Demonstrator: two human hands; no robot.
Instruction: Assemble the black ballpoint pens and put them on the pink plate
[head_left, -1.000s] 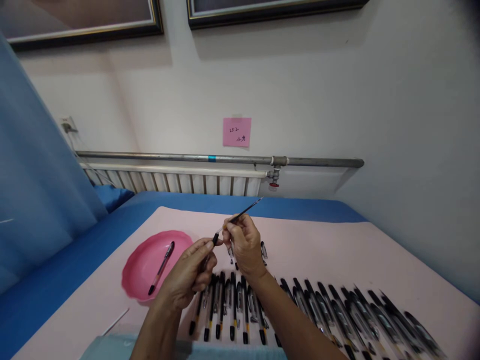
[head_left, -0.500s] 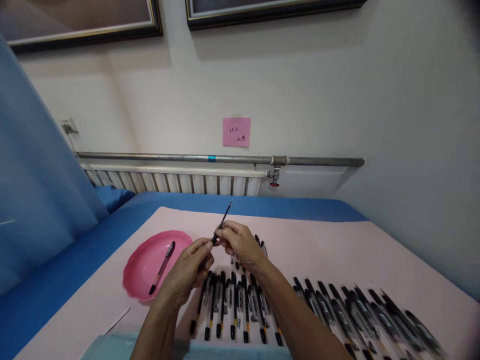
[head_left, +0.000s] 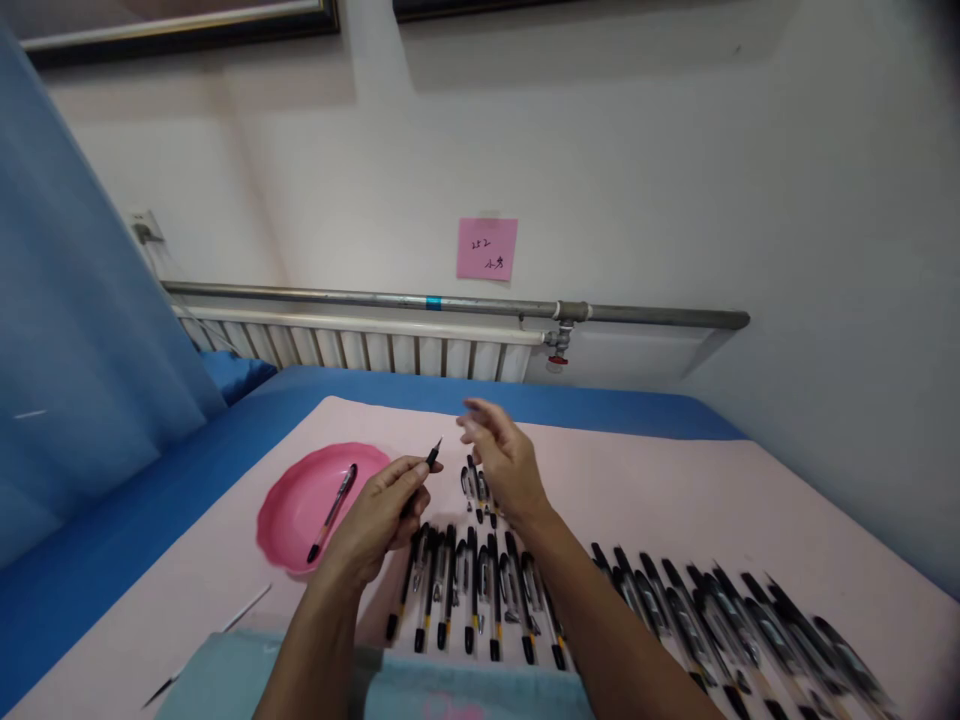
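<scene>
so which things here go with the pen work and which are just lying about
Seem to belong:
pen piece in the left hand
pen parts laid in rows
pink dish, with a pen inside

Seem just around:
pink note
radiator
pipe
blue curtain
white stick, use unclear

Hw no. "252" on pink note point(head_left: 487, 249), stuck to wall point(head_left: 645, 190) beyond & above R hand point(head_left: 502, 460). 2nd line on same note, lower R of no.: prob. 2 Chinese chars, 1st looks like 小, 2nd unclear. Both lines dark ink.

Pen barrel point(head_left: 433, 458) in L hand point(head_left: 386, 505): mostly covered by fingers, can't read. Pens point(head_left: 471, 590) nearer the body than hands, btwn forearms: too small/blurry for any txt. Pen point(head_left: 332, 512) L of L hand, in pink dish point(head_left: 281, 495): same, n/r.
</scene>
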